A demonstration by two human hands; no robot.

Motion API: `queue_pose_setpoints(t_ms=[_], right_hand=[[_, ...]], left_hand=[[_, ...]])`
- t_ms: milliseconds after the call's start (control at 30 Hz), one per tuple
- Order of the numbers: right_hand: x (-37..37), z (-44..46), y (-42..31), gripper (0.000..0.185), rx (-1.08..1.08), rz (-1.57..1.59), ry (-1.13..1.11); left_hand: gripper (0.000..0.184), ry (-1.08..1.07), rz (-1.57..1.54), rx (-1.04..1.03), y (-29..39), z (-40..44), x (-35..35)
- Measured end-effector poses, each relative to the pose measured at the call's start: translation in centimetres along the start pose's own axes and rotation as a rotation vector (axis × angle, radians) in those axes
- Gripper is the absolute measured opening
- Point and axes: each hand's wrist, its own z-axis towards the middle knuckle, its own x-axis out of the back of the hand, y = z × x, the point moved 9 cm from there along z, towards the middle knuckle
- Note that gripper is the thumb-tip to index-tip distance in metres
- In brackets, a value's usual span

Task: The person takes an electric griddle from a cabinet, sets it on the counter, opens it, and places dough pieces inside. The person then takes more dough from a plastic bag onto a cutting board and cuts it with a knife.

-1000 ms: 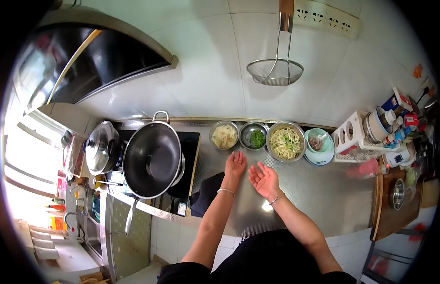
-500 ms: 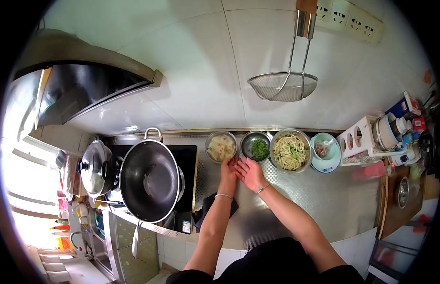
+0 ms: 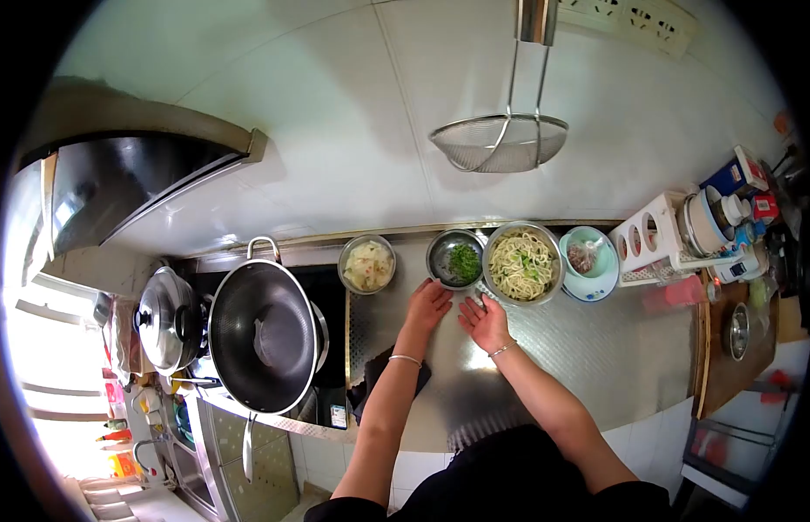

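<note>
My left hand (image 3: 429, 304) is palm down with fingers stretched, its fingertips at the near side of a steel bowl of chopped green herbs (image 3: 465, 264). My right hand (image 3: 486, 324) is turned partly palm up, fingers apart, just below a larger steel bowl of noodles with green bits (image 3: 521, 265). Neither hand holds anything, and a small gap separates them. To the left, a steel bowl of pale sliced food (image 3: 368, 265) stands by the cooktop's right edge. A bracelet is on each wrist.
A big dark wok (image 3: 270, 339) sits on the black cooktop, with a lidded pot (image 3: 165, 320) to its left. Right of the noodles, a pale green bowl (image 3: 586, 252) rests on a plate. A mesh strainer (image 3: 500, 143) hangs on the wall. A dark cloth (image 3: 374, 383) lies near the cooktop.
My hands, close together before, have drawn apart. The bowl of pale sliced food stands farther left, nearer the wok. The whole view has also shifted and tilted slightly.
</note>
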Motion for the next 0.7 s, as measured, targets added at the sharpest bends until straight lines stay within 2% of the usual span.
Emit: queue_pose_setpoints(t_ms=[33,100,167,233,267,433,533,700], right_hand=[[0.4,-0.3,-0.7,0.049,0.012,0.003,0.002],[1.3,-1.1,-2.1,0.048,0.061,0.093,0.000],[2.0,-2.0,-3.3,0.044,0.095,0.129,0.009],[3.3,-2.3,-4.7,0.029,0.146,0.167,0.027],[3.8,-2.2,-5.3,0.027,0.145,0.184,0.023],[4.3,-2.1,-7.8,0.026,0.174,0.094,0.011],[4.5,-1.8,-8.2,0.026,0.178,0.029,0.052],[4.2,-1.4,-9.1,0.029,0.240,-0.078,0.091]], left_hand=[[0.040,-0.017,0.131,0.057,-0.7,-0.3,-1.5],[0.035,-0.037,0.150,0.087,-1.9,-0.1,-3.0],[0.030,-0.081,-0.036,0.091,-3.1,0.8,-3.6],[0.030,-0.074,-0.050,0.052,-3.4,1.4,-3.3],[0.030,-0.062,-0.066,0.010,-3.4,1.6,-3.0],[0.027,-0.024,-0.144,0.010,-1.8,0.8,-1.6],[0.017,0.058,-0.168,-0.044,-0.3,-0.2,0.0],[0.017,0.067,-0.190,-0.062,0.8,-0.5,0.9]])
